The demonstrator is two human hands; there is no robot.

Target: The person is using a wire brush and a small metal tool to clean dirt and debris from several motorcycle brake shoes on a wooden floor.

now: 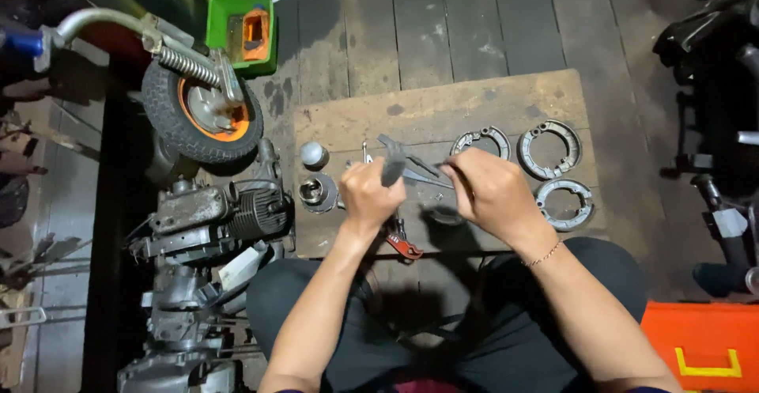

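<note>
From the head view, my left hand [369,195] is closed around the grey handle of a tool [393,165], held over the wooden board [443,108] in front of my knees. My right hand [492,194] is closed too, pinching what looks like a thin metal piece, though it is too small to tell. Three brake shoes [549,149] lie on the board to the right. A small wheel [202,116] and an engine [229,215] sit at my left.

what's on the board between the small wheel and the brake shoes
In the head view: a round grey knob, a metal cylinder part, and both hands holding grey tools.
</note>
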